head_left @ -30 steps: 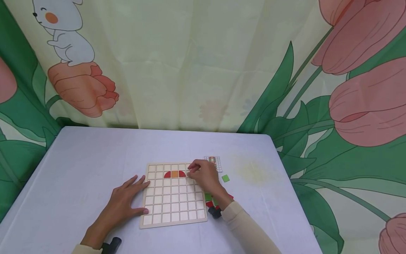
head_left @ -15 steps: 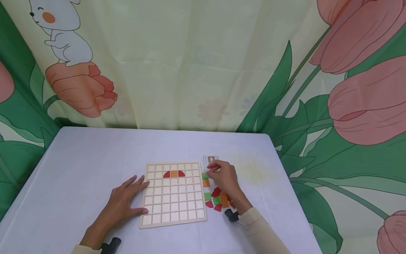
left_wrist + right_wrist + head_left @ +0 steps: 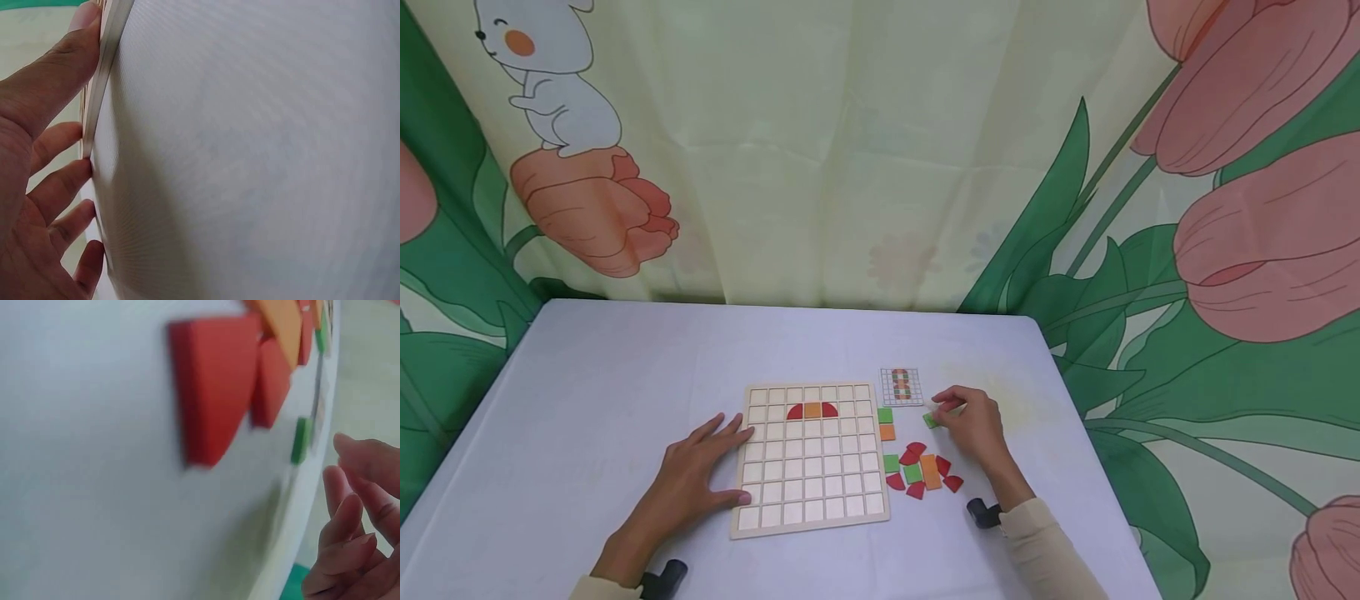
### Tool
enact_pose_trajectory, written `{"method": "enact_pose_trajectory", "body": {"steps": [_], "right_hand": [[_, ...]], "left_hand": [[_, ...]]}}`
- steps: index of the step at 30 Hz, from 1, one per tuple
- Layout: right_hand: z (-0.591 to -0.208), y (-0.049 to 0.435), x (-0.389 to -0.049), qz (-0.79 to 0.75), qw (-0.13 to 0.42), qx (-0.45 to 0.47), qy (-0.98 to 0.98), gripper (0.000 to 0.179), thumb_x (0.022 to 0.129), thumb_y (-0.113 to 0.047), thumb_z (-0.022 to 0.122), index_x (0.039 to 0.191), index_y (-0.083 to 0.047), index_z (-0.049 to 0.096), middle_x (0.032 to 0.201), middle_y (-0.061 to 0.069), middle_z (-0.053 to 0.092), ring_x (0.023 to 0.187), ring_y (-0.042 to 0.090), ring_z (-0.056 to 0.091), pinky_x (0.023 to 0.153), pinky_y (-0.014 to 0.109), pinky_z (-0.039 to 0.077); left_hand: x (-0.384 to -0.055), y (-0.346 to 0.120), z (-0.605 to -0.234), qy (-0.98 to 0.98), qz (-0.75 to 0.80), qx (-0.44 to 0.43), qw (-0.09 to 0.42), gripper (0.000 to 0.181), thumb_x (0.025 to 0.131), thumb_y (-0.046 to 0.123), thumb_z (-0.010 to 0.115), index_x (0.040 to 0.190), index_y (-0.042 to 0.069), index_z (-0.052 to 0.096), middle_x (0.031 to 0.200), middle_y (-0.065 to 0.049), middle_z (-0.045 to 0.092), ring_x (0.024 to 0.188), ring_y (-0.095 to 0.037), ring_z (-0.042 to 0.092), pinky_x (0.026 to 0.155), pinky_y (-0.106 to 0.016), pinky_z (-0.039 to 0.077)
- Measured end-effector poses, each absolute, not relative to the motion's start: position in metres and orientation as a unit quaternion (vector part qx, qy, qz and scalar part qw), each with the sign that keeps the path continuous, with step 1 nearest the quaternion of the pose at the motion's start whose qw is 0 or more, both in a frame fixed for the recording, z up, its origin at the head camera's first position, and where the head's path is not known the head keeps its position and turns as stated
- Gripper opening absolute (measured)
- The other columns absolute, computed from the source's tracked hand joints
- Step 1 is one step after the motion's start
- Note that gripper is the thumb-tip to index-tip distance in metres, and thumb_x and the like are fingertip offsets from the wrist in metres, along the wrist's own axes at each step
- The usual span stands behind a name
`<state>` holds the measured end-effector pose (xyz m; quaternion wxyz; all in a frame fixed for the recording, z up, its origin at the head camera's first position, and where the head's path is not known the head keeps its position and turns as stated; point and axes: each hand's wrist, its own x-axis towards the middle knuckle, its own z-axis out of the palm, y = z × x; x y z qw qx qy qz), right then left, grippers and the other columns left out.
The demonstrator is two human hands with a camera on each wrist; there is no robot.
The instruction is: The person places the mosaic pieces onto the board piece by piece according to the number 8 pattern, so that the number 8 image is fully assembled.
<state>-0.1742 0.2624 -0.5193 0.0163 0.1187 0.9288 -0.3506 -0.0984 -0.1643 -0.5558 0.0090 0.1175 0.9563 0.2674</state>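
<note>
A wooden grid board (image 3: 808, 475) lies on the white table with two red quarter-round tiles and an orange square tile (image 3: 812, 410) between them in its second row. My left hand (image 3: 696, 471) rests spread along the board's left edge, fingertips and thumb touching the rim; in the left wrist view the thumb (image 3: 62, 69) lies against that edge. My right hand (image 3: 973, 421) hovers right of the board, fingers loosely bent, over a green square tile (image 3: 931, 421). In the right wrist view this tile (image 3: 301, 440) lies on the table, apart from the thumb and fingertips.
A small pattern card (image 3: 901, 387) lies beyond the board's upper right corner. Beside the board's right edge are a green tile (image 3: 885, 415) and an orange tile (image 3: 887, 432). Nearer me is a loose cluster of red tiles (image 3: 953, 483), green tiles (image 3: 891, 463) and an orange oblong (image 3: 931, 472).
My right hand has moved right, away from the board and past the card, to the lone green tile, uncovering the loose tiles. My left hand has stayed at the board's edge.
</note>
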Motion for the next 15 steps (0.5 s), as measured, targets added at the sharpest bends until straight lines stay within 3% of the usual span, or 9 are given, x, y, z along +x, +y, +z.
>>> {"method": "enact_pose_trajectory", "body": {"steps": [15], "right_hand": [[-0.5271, 0.2686, -0.1728, -0.334, 0.045, 0.117, 0.934, 0.022, 0.089, -0.015, 0.087, 0.111, -0.017, 0.081, 0.093, 0.004, 0.071, 0.089, 0.021, 0.063, 0.070, 0.027, 0.056]], "left_hand": [[-0.0980, -0.1661, -0.5531, 0.956, 0.268, 0.121, 0.014, 0.100, 0.065, 0.042, 0.100, 0.154, 0.021, 0.059, 0.165, -0.009, 0.050, 0.157, -0.040, 0.035, 0.106, -0.067, 0.039]]}}
